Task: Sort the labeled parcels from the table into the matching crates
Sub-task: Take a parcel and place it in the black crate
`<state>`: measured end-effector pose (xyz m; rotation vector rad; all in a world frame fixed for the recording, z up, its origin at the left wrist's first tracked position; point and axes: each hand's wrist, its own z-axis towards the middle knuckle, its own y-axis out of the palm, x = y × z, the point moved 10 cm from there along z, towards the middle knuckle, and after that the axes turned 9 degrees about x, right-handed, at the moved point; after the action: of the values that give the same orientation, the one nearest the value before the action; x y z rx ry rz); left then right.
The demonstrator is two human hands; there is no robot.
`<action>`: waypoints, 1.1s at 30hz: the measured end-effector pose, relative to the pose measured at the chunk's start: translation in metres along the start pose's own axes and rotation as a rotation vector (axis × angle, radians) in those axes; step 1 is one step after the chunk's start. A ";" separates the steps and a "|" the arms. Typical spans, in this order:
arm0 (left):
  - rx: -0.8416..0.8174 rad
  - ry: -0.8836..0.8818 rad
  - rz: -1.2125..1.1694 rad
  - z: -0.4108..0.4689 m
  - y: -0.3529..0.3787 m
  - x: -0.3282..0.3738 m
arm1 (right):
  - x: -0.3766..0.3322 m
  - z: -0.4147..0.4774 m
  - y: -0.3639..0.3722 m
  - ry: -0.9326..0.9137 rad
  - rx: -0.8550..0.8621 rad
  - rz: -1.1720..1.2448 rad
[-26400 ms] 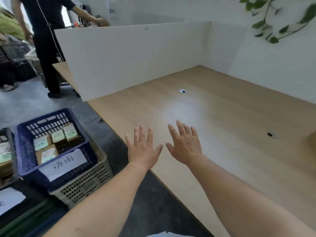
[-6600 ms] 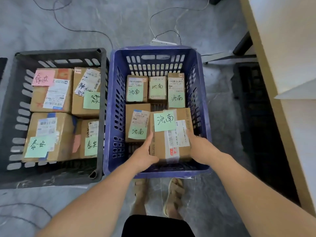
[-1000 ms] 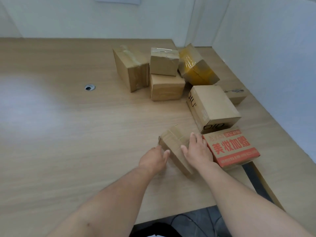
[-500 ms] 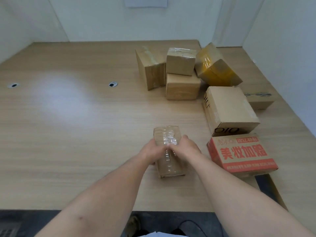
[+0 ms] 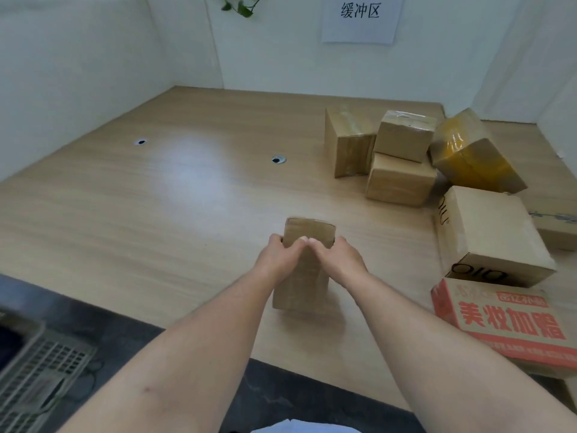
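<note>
A small brown cardboard parcel wrapped in clear tape is held just above the wooden table, near its front edge. My left hand grips its left side and my right hand its right side, thumbs meeting on top. No label shows on the faces I can see. More parcels lie to the right: a plain box printed "oio", a red-printed flat box, a yellow-taped box and three brown boxes in a cluster.
White partition walls close the table at the back and left; a paper sign hangs on the back wall. Two cable holes sit in the tabletop. A grey crate corner shows on the floor at lower left.
Both hands have closed around the small parcel and raised it off the table. My view has swung left, bringing the crate corner and left wall into sight.
</note>
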<state>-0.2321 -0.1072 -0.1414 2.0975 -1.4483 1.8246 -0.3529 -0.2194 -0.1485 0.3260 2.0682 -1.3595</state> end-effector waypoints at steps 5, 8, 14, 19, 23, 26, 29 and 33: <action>0.129 -0.028 -0.009 0.009 -0.059 -0.012 | -0.054 -0.013 0.022 -0.080 -0.028 0.006; 0.217 -0.041 0.014 0.015 -0.104 -0.026 | -0.090 -0.026 0.045 -0.120 -0.051 0.020; 0.381 -0.141 0.034 0.020 -0.201 -0.077 | -0.164 -0.060 0.106 -0.191 -0.151 0.081; 0.472 -0.213 0.024 0.022 -0.270 -0.119 | -0.220 -0.089 0.155 -0.261 -0.206 0.063; 0.480 -0.215 -0.041 0.025 -0.315 -0.147 | -0.260 -0.107 0.189 -0.297 -0.222 0.052; 0.480 -0.224 -0.124 0.027 -0.348 -0.172 | -0.292 -0.122 0.219 -0.339 -0.225 0.039; 0.482 -0.240 -0.224 0.026 -0.384 -0.199 | -0.324 -0.140 0.251 -0.388 -0.239 0.029; 0.483 -0.231 -0.298 0.019 -0.428 -0.236 | -0.363 -0.170 0.298 -0.460 -0.284 -0.016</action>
<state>0.0740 0.2730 -0.1038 2.6375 -0.6982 2.0082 0.0186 0.1099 -0.0953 -0.1179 1.8372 -1.0128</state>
